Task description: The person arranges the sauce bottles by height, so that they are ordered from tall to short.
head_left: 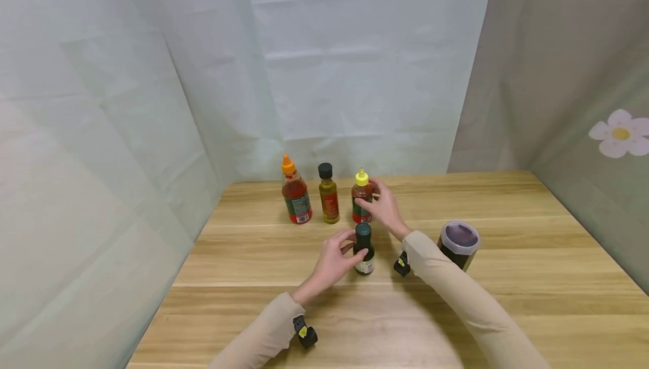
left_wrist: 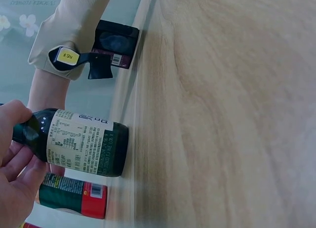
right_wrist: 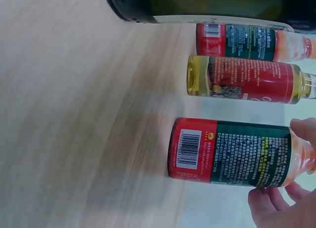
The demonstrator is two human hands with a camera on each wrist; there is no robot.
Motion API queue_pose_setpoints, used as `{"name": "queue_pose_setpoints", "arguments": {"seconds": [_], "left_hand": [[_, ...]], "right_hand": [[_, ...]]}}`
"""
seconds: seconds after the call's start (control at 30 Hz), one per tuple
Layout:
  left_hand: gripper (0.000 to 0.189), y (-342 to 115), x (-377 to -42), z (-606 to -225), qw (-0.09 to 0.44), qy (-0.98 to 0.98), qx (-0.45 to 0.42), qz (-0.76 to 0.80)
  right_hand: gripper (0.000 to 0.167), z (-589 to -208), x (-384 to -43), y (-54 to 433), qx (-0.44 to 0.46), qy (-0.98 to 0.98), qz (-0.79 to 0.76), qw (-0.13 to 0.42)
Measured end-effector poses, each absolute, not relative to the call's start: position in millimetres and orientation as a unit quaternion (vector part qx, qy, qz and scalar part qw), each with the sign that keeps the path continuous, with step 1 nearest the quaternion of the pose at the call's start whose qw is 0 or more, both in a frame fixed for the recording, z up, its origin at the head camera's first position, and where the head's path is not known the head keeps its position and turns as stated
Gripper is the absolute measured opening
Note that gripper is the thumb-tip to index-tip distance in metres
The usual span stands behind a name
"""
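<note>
My left hand (head_left: 334,259) grips a dark glass sauce bottle (left_wrist: 81,143) with a dark green cap and a pale printed label. It is upright; whether its base touches the table I cannot tell. Just behind it, my right hand (head_left: 383,207) holds a red sauce bottle (right_wrist: 229,153) with a yellow nozzle cap (head_left: 361,178), thumb and fingers around its upper part. In the right wrist view, part of the dark bottle crosses the top edge.
Left of the yellow-capped bottle stand an oil bottle (head_left: 329,200) with a black cap and a red sauce bottle (head_left: 296,197) with an orange nozzle. A dark jar (head_left: 458,245) with a pale lid is beside my right forearm on the wooden table (head_left: 537,279). Pale cloth (head_left: 355,76) hangs behind.
</note>
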State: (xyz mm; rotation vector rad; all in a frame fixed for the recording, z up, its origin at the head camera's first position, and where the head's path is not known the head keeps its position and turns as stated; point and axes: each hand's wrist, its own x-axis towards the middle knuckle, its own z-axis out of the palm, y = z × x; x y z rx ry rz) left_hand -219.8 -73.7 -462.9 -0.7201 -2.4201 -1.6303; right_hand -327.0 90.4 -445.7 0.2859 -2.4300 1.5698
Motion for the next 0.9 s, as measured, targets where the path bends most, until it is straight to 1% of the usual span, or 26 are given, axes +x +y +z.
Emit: {"name": "queue_pose_setpoints", "arguments": {"seconds": [0.17,0.27,0.5,0.6,0.9], "left_hand": [[0.033,-73.3,-218.4,-463.5,0.064,-0.801,-0.238,-0.545],[0.033,-73.1,-218.6,-464.4,0.067,-0.802,-0.238,-0.544],[0.033,-72.9,-219.8,-465.5,0.071,-0.801,-0.239,-0.544],[0.032,-72.8,-220.4,-465.4,0.071,-0.800,-0.238,-0.546],[0.033,-72.0,-221.7,-464.8,0.057,-0.796,-0.222,-0.560]], "right_hand": [[0.064,-443.9,-323.1,91.7,0.090,-0.825,0.546,0.116],[0.063,-439.7,-319.2,92.6,0.086,-0.820,0.552,0.126],[0.048,-427.4,-304.5,96.6,0.080,-0.798,0.579,0.149],[0.044,-422.5,-295.4,98.5,0.088,-0.792,0.584,0.158],[0.042,-405.6,-263.6,110.8,0.132,-0.777,0.588,0.183]]}}
